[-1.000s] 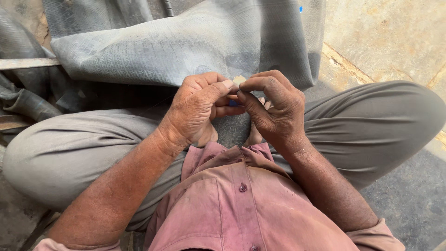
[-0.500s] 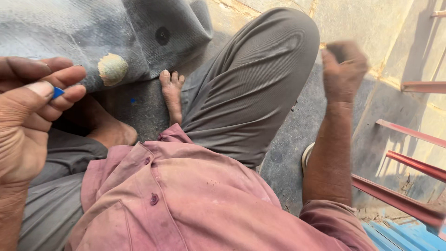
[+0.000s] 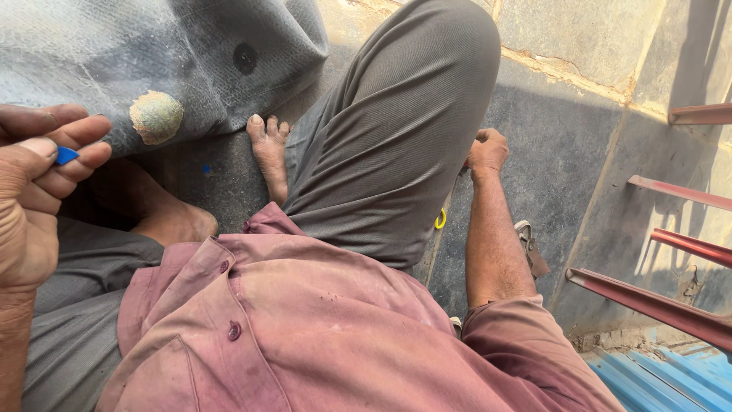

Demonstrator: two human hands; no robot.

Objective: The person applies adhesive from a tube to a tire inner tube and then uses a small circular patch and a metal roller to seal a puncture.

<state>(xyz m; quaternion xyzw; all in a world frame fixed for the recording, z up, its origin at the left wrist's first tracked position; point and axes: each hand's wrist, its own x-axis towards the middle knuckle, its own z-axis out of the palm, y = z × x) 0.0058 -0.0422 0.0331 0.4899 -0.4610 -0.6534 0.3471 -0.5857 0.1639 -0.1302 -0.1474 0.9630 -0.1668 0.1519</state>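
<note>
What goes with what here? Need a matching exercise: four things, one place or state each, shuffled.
Things:
1. small blue piece
2. round tan patch
3. yellow ring
4. right hand

Places or states:
A. on the floor beside the grey trouser leg
B. closed in a fist, low beside the knee
C. pinched in the left hand
D. on the grey sheet

Pairs: 1-C, 2-D, 3-A, 4-B
</note>
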